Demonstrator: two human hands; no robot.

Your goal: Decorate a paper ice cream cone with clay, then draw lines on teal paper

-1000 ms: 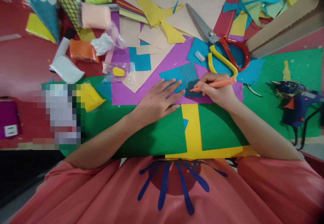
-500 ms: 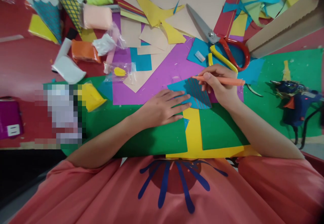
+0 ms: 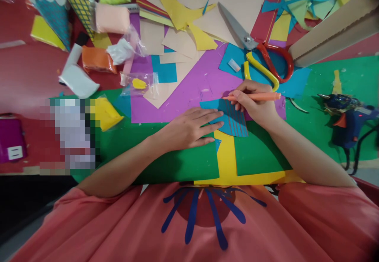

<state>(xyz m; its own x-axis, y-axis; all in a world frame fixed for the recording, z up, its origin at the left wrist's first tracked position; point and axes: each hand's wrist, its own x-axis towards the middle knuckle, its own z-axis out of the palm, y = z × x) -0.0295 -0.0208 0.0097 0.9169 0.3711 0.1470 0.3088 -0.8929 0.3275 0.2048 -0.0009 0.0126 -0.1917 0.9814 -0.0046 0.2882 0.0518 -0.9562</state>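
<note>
My right hand (image 3: 256,102) grips an orange marker (image 3: 265,96), its tip at the top edge of a blue paper piece (image 3: 232,119). Several brownish lines run down the right part of that piece, whose lower edge is curved. Flat and with fingers spread, my left hand (image 3: 194,129) rests on the paper's left side and hides part of it. Under the blue piece lie a purple sheet (image 3: 177,104) and green sheets (image 3: 177,161), with a yellow strip (image 3: 226,155) between the green ones.
Large scissors (image 3: 250,44) with red and yellow handles lie beyond my right hand. A glue gun (image 3: 349,123) sits at the right, below a cardboard piece (image 3: 334,25). Wrapped clay packs (image 3: 99,59) and decorated paper cones (image 3: 53,15) crowd the left. Paper scraps (image 3: 177,42) cover the back.
The blue piece has shifted toward me and turned, with more of its lined part showing. My left hand moved slightly nearer, and the marker tip went from its lower part to its top edge.
</note>
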